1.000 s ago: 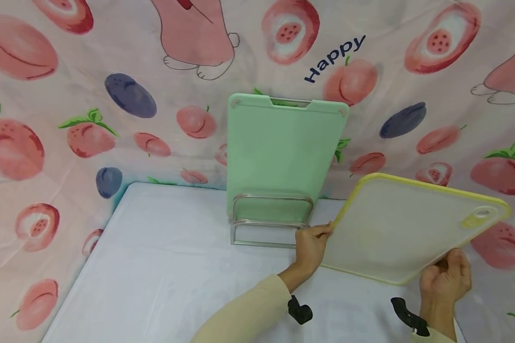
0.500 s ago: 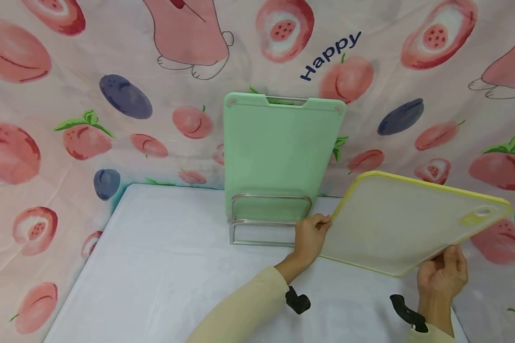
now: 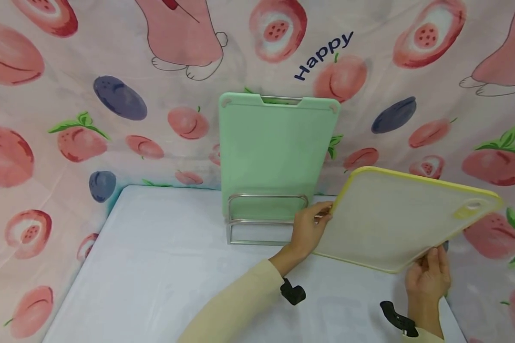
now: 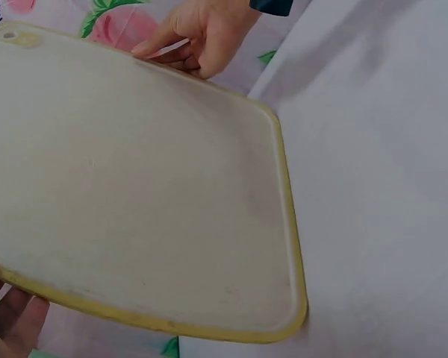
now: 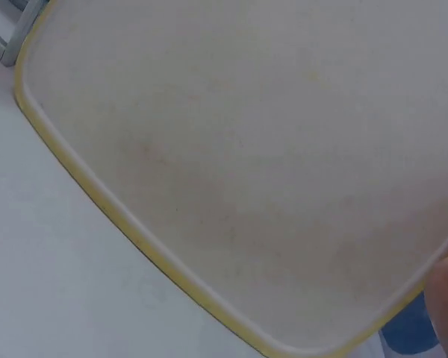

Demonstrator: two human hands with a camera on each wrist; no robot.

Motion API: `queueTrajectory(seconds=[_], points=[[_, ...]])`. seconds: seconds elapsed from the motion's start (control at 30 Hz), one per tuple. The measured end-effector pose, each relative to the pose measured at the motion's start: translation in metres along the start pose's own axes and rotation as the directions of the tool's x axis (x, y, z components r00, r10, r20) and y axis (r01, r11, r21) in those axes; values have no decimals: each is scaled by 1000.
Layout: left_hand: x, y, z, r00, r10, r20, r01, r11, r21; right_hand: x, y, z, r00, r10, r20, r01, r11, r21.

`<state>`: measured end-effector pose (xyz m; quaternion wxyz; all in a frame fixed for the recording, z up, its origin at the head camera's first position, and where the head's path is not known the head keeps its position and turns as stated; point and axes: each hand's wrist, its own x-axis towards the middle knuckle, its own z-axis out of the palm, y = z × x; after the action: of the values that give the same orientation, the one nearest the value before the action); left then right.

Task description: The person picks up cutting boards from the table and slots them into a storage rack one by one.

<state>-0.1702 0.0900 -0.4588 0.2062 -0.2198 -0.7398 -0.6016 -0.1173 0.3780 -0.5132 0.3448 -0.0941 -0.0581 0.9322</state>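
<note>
A whitish cutting board with a yellow rim (image 3: pixel 395 219) is held tilted above the table, right of the rack. My left hand (image 3: pixel 306 228) pinches its left edge; in the left wrist view the fingers (image 4: pixel 19 317) of that hand curl at the rim. On the lower right edge my right hand (image 3: pixel 429 274) grips the board between thumb and fingers. A green cutting board (image 3: pixel 274 157) stands upright in the metal wire rack (image 3: pixel 257 244), just left of my left hand. Only a bit of the right hand (image 5: pixel 446 306) shows in the right wrist view.
The table (image 3: pixel 154 267) has a white cover. Behind it and along its sides hangs a pink cloth (image 3: pixel 249 47) printed with fruit and rabbits. A black wrist strap (image 3: pixel 396 318) sits on the right wrist.
Both hands have moved slightly up and to the left in the view, carrying the yellow-rimmed cutting board with them. The green board and rack stay standing; the whole view has shifted a little.
</note>
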Motion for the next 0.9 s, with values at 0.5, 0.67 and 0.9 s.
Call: queueTrajectory(seconds=[0.5,0.67,0.9], points=[[9,3,-1,1000,26,-15,-26,1000,-7,3,10,4,989,10,146,-19,998,59],[10,2,0,999,26,-37,-26,1000,11,4,10,5,979,45,201,-50,999,20],[12,5,1,997,24,-68,-24,1000,-3,6,13,6,976,49,213,-55,998,20]])
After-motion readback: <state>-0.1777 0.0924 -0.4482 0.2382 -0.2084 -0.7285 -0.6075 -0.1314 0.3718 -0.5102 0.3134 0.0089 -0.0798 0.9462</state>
